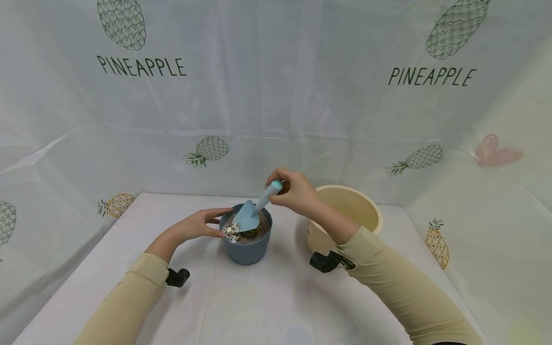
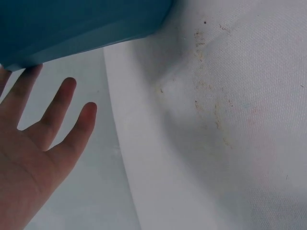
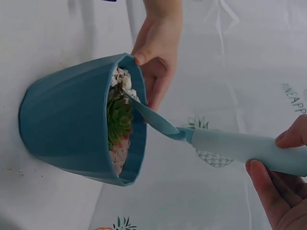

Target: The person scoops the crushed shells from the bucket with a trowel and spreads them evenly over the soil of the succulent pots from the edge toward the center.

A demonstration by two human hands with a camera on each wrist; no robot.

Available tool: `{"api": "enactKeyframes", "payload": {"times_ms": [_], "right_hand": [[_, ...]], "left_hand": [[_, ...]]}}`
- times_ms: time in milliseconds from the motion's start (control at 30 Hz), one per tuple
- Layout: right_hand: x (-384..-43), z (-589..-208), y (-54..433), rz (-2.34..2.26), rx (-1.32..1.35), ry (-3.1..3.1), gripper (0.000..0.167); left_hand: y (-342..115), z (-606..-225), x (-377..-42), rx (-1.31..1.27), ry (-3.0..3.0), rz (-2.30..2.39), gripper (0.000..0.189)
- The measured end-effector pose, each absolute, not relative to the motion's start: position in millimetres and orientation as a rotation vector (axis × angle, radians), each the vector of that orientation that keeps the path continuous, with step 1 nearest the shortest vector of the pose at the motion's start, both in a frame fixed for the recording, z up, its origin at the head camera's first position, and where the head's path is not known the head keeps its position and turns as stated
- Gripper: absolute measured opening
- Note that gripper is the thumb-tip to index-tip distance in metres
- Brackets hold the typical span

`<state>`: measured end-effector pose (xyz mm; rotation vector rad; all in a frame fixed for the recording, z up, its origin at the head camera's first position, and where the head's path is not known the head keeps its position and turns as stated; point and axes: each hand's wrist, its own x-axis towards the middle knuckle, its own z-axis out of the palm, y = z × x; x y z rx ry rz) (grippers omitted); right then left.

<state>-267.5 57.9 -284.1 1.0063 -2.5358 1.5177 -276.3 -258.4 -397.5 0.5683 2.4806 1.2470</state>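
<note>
A blue plant pot (image 1: 247,252) stands upright on the table, filled with soil. In the right wrist view a green succulent (image 3: 119,117) grows in it, and white pebbles (image 3: 123,82) lie along one side. My left hand (image 1: 199,225) holds the pot's left side at the rim, with thumb and index finger spread around it; in the left wrist view its other fingers (image 2: 60,103) are stretched out. My right hand (image 1: 297,191) grips the handle of a light blue trowel (image 1: 247,218) above the pot. The trowel's blade points down at the pebbles and partly hides the succulent.
A cream bucket (image 1: 358,203) stands right of the pot, partly behind my right forearm. The white table covering (image 1: 241,306) has crumbs (image 2: 217,120) near the pot. A pineapple-print sheet (image 1: 276,96) hangs behind the table.
</note>
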Motion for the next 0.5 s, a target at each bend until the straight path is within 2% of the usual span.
{"api": "enactKeyframes", "payload": {"times_ms": [500], "right_hand": [[-257.8,-276.0,85.9,1.537,0.928,-2.463,0.022]], "left_hand": [[-242.0,-360.4,-262.0,0.589,2.683,1.300,0.073]]}}
